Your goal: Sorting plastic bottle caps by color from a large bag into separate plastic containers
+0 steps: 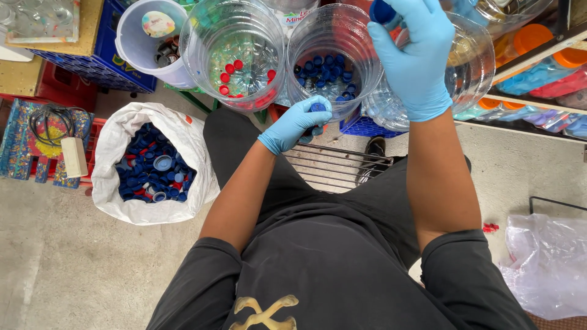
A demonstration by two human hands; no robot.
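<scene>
Left hand (293,125) grip closed on blue cap (317,107), right hand (416,58) grip clamped on blue caps (382,11)

Concrete floor (73,256) with sorting gear on it

Left of the left hand (293,125), a white sack (116,153) of mostly blue caps (153,171) sits on the floor, with a painted crate (24,153) further left, touching the sack. Below and right of the right hand (416,61), a clear plastic bag (544,263) lies on the floor, a small red bit (490,228) near it. A wire rack (336,165) stands just beneath the left hand.
</scene>
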